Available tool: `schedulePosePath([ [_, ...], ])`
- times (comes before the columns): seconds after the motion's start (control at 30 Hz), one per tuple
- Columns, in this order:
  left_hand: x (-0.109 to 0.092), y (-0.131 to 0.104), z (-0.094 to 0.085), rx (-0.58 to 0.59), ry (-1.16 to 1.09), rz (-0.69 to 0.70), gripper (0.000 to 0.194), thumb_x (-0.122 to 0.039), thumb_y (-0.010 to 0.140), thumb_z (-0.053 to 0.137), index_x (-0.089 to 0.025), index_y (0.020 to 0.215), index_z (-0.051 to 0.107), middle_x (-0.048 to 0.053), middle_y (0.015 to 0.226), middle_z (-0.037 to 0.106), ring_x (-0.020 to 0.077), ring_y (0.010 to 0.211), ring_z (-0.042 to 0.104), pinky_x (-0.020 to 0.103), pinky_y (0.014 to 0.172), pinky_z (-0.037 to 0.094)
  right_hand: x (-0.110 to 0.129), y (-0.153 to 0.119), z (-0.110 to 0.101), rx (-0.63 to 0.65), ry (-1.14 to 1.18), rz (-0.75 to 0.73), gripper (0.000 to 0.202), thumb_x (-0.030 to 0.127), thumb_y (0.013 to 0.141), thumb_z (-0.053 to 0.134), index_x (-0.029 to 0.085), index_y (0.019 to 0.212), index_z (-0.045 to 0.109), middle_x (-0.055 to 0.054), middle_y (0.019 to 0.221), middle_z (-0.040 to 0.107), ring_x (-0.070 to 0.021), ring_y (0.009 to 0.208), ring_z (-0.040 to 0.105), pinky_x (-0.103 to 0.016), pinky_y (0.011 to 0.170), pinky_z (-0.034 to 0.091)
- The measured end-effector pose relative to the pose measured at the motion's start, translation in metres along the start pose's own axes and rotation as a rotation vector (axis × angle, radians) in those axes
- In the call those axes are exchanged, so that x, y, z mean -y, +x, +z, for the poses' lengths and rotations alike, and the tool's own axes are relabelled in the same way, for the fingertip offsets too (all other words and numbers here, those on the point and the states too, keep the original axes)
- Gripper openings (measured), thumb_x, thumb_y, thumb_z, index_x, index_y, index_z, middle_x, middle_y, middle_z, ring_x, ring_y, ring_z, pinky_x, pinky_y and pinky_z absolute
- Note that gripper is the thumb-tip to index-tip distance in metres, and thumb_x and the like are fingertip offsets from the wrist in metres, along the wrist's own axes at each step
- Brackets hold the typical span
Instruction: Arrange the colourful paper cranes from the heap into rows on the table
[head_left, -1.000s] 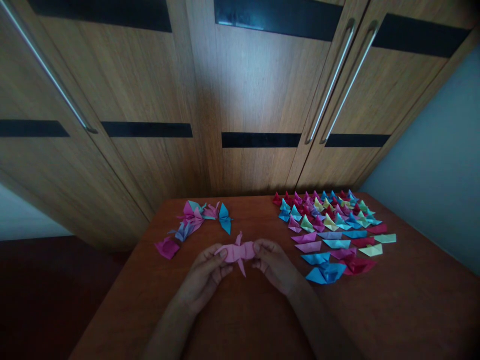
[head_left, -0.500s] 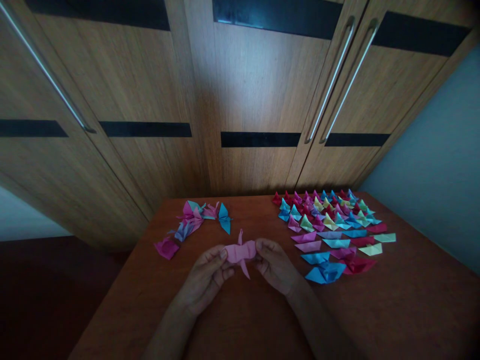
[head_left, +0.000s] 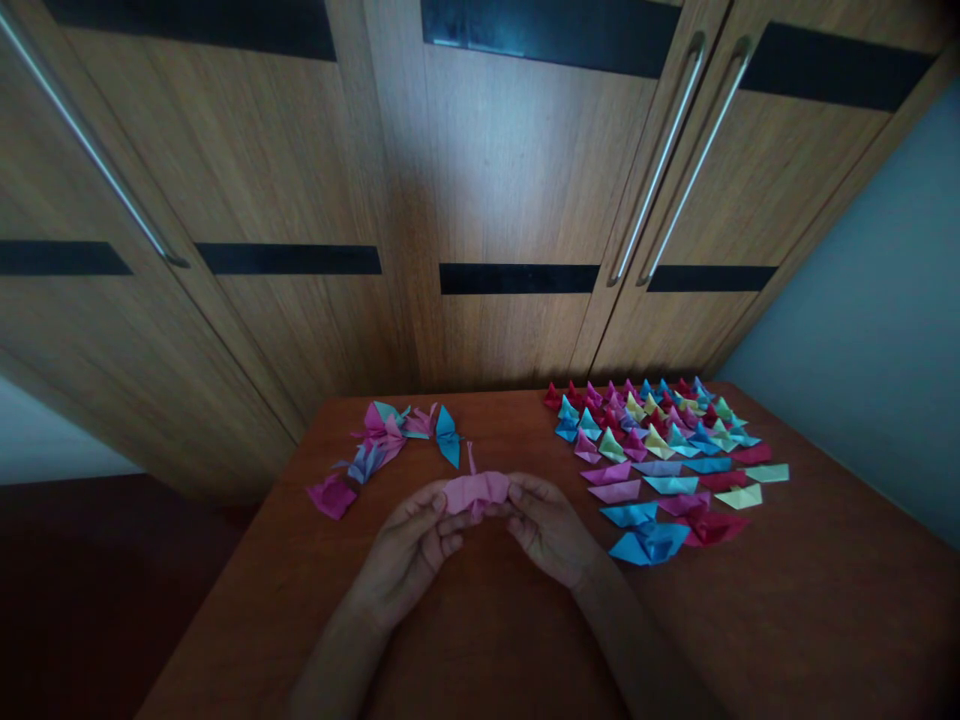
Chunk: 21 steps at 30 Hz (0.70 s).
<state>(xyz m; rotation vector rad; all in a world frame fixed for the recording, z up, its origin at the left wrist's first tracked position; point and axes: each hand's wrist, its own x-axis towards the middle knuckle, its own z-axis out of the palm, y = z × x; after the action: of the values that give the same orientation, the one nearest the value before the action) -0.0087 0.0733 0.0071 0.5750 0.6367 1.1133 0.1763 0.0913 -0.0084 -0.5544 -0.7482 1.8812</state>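
Note:
A pink origami crane (head_left: 477, 491) is stretched between my two hands above the table. My left hand (head_left: 409, 550) pinches the tip of one wing between thumb and fingers. At the opposite wing, my right hand (head_left: 551, 530) grips the paper in the same way. One thin point of the crane sticks up at the back; the other end is foreshortened below the body. To the left lies a loose group of folded cranes in pink, purple and blue, among them a blue crane (head_left: 448, 437).
Rows of small folded paper boats (head_left: 660, 430) in several colours cover the table's right side. Nearer me are a larger blue boat (head_left: 651, 542) and a red boat (head_left: 711, 525). A magenta folded paper (head_left: 331, 496) lies at left. Wooden cabinet doors (head_left: 517, 170) rise behind the table (head_left: 465, 650).
The crane has tilted in my hands, so its lower point no longer hangs down long and its upper point leans slightly left. Both hands keep their hold on the wings.

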Motion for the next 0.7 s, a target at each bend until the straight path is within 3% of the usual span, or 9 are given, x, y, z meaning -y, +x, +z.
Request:
schedulePosePath([
  [0.23,-0.006,-0.001,-0.001,0.01,0.003,-0.015,0.023,-0.013,0.082,0.062,-0.015,0.105,0.065,0.01,0.097,0.073,0.02,0.083,0.07,0.025,0.064,0.055,0.001,0.0,-0.003,0.006,0.035,0.001,0.029,0.021,0.076,0.07,0.017,0.104,0.066,-0.005,0.091,0.069,-0.0136,0.078,0.068,-0.016,0.059,0.051],
  [0.33,-0.005,0.002,-0.002,-0.096,0.089,0.015,0.021,-0.013,0.08,0.063,-0.014,0.1,0.067,0.01,0.094,0.074,0.0206,0.083,0.071,0.024,0.065,0.054,0.002,0.003,-0.007,-0.039,0.006,-0.006,0.033,0.021,0.074,0.069,0.017,0.107,0.064,-0.005,0.09,0.069,-0.0156,0.078,0.068,-0.02,0.062,0.051],
  [0.4,-0.003,0.006,-0.004,-0.214,0.18,0.031,0.019,-0.013,0.079,0.062,-0.013,0.097,0.068,0.01,0.089,0.075,0.0196,0.08,0.071,0.023,0.065,0.054,0.003,0.006,-0.011,-0.137,-0.083,-0.068,0.029,0.024,0.075,0.066,0.018,0.103,0.063,-0.004,0.087,0.068,-0.0157,0.076,0.067,-0.022,0.062,0.05],
  [0.5,0.001,0.01,-0.006,-0.354,0.289,0.053,0.019,-0.015,0.078,0.06,-0.013,0.095,0.068,0.009,0.09,0.074,0.0191,0.081,0.071,0.023,0.066,0.053,0.002,0.007,-0.014,-0.356,-0.42,-0.273,0.02,0.031,0.081,0.058,0.019,0.097,0.062,-0.003,0.082,0.066,-0.0144,0.069,0.063,-0.024,0.06,0.048],
  [0.6,0.003,0.01,-0.008,-0.389,0.366,0.11,0.023,-0.021,0.077,0.06,-0.014,0.098,0.068,0.009,0.095,0.074,0.0201,0.086,0.07,0.024,0.069,0.053,-0.001,0.003,-0.011,-0.518,-0.896,-0.522,0.018,0.032,0.085,0.051,0.019,0.092,0.062,-0.003,0.08,0.064,-0.0153,0.069,0.059,-0.027,0.064,0.047],
  [0.7,0.005,0.009,-0.008,-0.393,0.443,0.161,0.029,-0.028,0.076,0.062,-0.014,0.1,0.067,0.01,0.097,0.073,0.0218,0.087,0.069,0.026,0.07,0.053,-0.008,-0.003,-0.001,-0.437,-1.224,-0.621,0.016,0.029,0.086,0.049,0.019,0.087,0.062,-0.003,0.079,0.064,-0.0154,0.071,0.059,-0.025,0.065,0.044],
])
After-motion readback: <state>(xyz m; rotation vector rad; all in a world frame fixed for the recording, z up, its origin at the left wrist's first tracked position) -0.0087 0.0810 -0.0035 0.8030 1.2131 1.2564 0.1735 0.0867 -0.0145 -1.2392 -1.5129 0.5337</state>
